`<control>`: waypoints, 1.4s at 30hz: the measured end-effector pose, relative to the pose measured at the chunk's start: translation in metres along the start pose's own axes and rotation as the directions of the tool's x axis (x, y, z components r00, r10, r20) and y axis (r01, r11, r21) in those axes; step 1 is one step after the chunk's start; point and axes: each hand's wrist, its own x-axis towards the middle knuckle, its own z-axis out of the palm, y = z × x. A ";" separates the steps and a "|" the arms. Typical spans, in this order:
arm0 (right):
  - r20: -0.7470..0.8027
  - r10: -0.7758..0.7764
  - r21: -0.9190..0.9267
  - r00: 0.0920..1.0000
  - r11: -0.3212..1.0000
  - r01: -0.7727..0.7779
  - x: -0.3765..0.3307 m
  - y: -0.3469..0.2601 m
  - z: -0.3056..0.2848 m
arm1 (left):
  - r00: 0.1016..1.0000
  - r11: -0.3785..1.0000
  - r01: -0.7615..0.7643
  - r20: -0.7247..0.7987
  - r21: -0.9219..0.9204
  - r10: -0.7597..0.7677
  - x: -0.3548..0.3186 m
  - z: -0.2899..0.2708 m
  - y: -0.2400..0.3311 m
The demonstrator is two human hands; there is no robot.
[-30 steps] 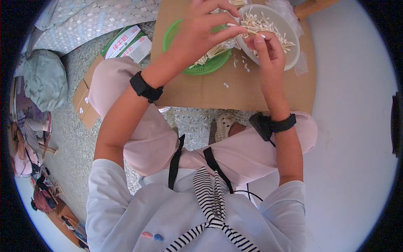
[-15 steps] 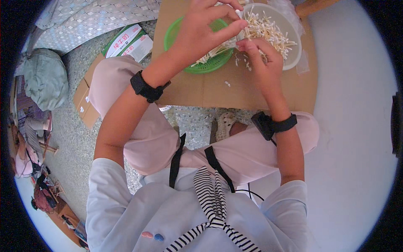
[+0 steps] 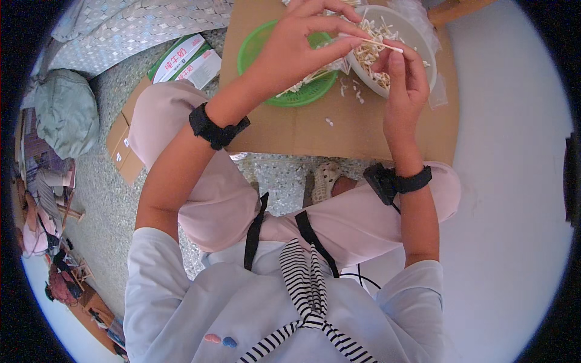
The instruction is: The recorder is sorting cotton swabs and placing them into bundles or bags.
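While left hand (image 3: 311, 45) and right hand (image 3: 407, 78) each pinch an end of one cotton swab (image 3: 381, 43), upper right of centre over the white bowl (image 3: 422, 41), uneven finger pressure could snap its thin stick or drop it.

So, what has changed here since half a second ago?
The right hand has moved rightward, widening the gap from the left hand, which stayed nearly put. The cotton swab in the left hand's pinch now slants down toward the right hand. The green basket and white bowl stayed in place.
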 end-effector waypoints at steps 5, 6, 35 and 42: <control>-0.001 0.021 -0.013 1.000 1.000 -0.021 0.000 -0.004 0.001 | 0.997 0.995 -0.048 -0.048 0.086 0.052 0.000 0.000 -0.002; 0.003 0.004 -0.042 1.000 0.999 -0.004 0.000 -0.004 0.000 | 0.997 0.993 -0.047 -0.061 0.104 0.054 0.000 0.001 -0.002; -0.075 0.111 -0.195 0.991 0.973 -0.124 0.010 0.013 -0.007 | 0.966 0.786 -0.155 0.258 0.598 -0.005 -0.018 0.003 -0.024; 0.069 0.139 -0.322 0.988 0.940 -0.109 0.005 0.027 -0.005 | 0.970 0.935 0.028 0.217 0.354 -0.112 -0.011 0.003 -0.009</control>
